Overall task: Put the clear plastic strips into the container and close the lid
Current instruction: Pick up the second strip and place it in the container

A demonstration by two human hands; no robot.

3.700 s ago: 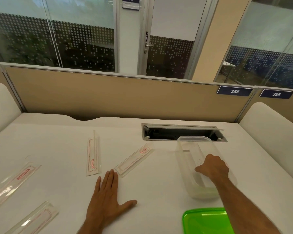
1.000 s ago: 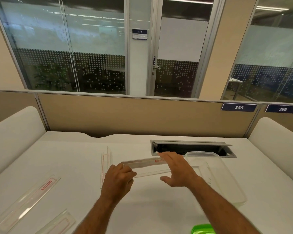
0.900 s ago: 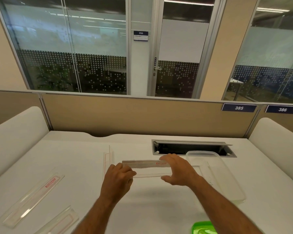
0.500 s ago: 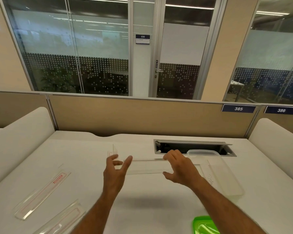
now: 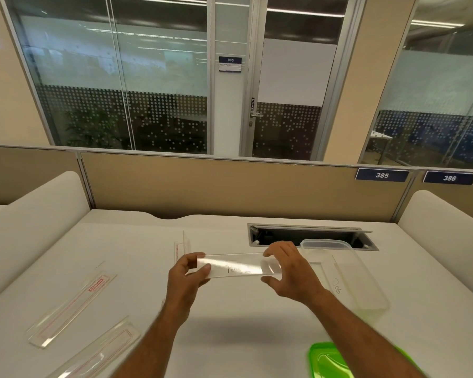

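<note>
I hold one clear plastic strip [image 5: 238, 266] level above the white desk, lying left to right. My left hand [image 5: 187, 276] pinches its left end and my right hand [image 5: 290, 271] grips its right end. The clear rectangular container [image 5: 347, 271] stands open on the desk just right of my right hand. Its green lid [image 5: 331, 361] lies at the front right edge of the view. Another strip [image 5: 181, 248] rests behind my left hand. Two more strips lie at the front left, one with a red label [image 5: 71, 306] and one nearer me [image 5: 96, 353].
A grey cable slot [image 5: 309, 236] is cut into the white desk [image 5: 243, 323] behind the container. Beige partitions [image 5: 230, 186] wall the far side, and padded white dividers [image 5: 28, 222] flank the left and right edges.
Both hands lifted the strip off the desk and tipped it flatter. My left hand went from open fingers to a pinch on the left end. The view tilted upward.
</note>
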